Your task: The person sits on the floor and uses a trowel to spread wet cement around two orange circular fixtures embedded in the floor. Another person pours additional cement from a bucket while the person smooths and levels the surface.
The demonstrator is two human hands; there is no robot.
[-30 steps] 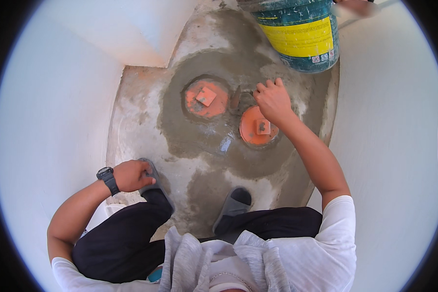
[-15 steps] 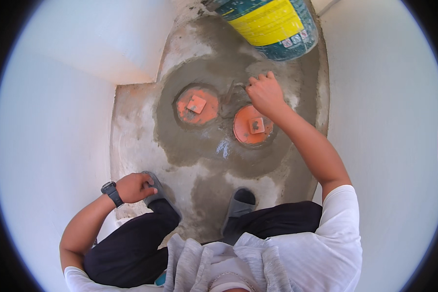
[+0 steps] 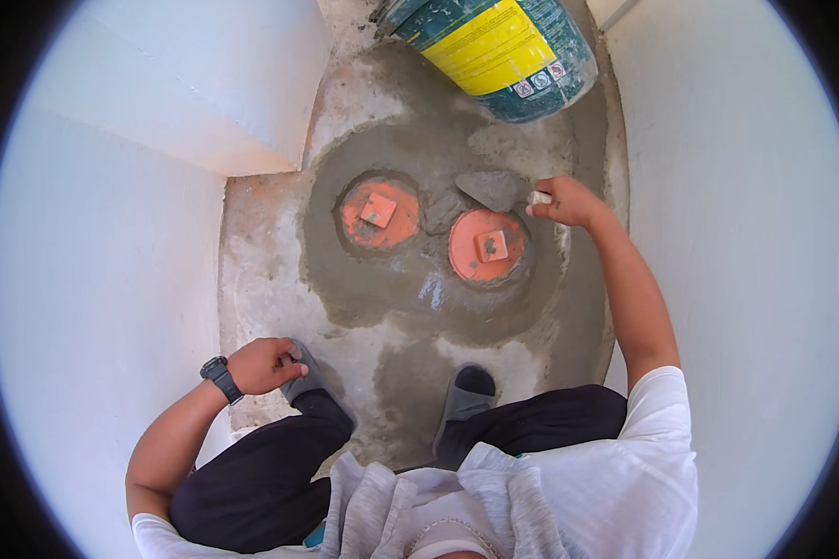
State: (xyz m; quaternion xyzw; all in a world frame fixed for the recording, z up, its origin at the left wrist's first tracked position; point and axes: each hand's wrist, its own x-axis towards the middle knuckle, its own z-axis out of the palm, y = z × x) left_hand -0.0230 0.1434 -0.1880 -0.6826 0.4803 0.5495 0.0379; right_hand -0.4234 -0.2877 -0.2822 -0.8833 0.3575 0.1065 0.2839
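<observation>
My right hand (image 3: 567, 201) is closed round the pale handle of a trowel. The trowel's grey, cement-smeared blade (image 3: 491, 189) lies nearly flat, pointing left, just above the wet cement (image 3: 345, 284) or on it; I cannot tell which. Close below the blade is a round orange pipe cap (image 3: 466, 255) with a raised square knob, set in the cement. A second orange cap (image 3: 403, 224) sits to its left, ringed by a recessed edge. My left hand (image 3: 263, 366), with a black wristwatch, hangs loosely over my left slipper, thumb and fingers apart, holding nothing.
A green bucket (image 3: 531, 104) with a yellow label lies tilted at the far end. White walls (image 3: 93, 252) close in on the left and right, with a wall corner jutting in at upper left. My grey slippers (image 3: 464, 406) stand on the floor near the cement's edge.
My right hand has moved right and slightly nearer to me, turning the trowel so its broad blade now shows. The view has shifted slightly; my left hand stays by the slipper.
</observation>
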